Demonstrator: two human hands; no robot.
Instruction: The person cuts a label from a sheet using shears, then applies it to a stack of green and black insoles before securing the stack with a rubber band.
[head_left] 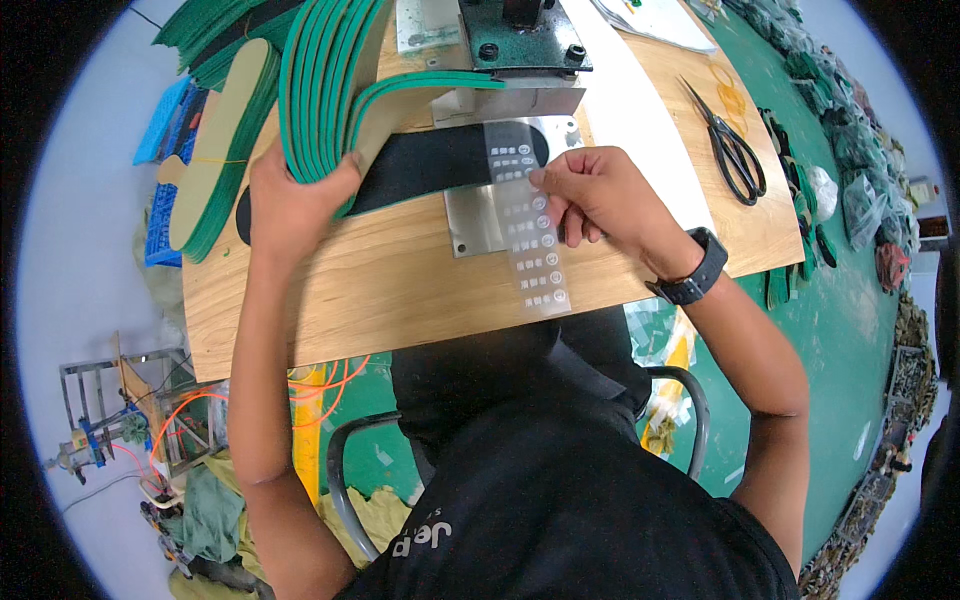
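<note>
My left hand (295,205) is wrapped round a bent stack of green-edged insoles (325,85), whose lowest one curves off to the right. Under that stack a black insole (425,165) lies flat, its right end over a metal plate (472,222). Thumb and forefinger of my right hand (610,195) pinch a clear strip of white-printed labels (535,250). The strip's upper part lies across the insole's right end; its lower part hangs toward the table's near edge. Just beyond stands a press with a dark bolted block (525,40).
At the left edge of the wooden table (400,300) lies a banded stack of tan and green insoles (225,150), near a blue crate (160,225). Black-handled scissors (735,165) and yellow rubber bands (730,95) lie on the right. Bagged goods (840,130) line the floor beyond.
</note>
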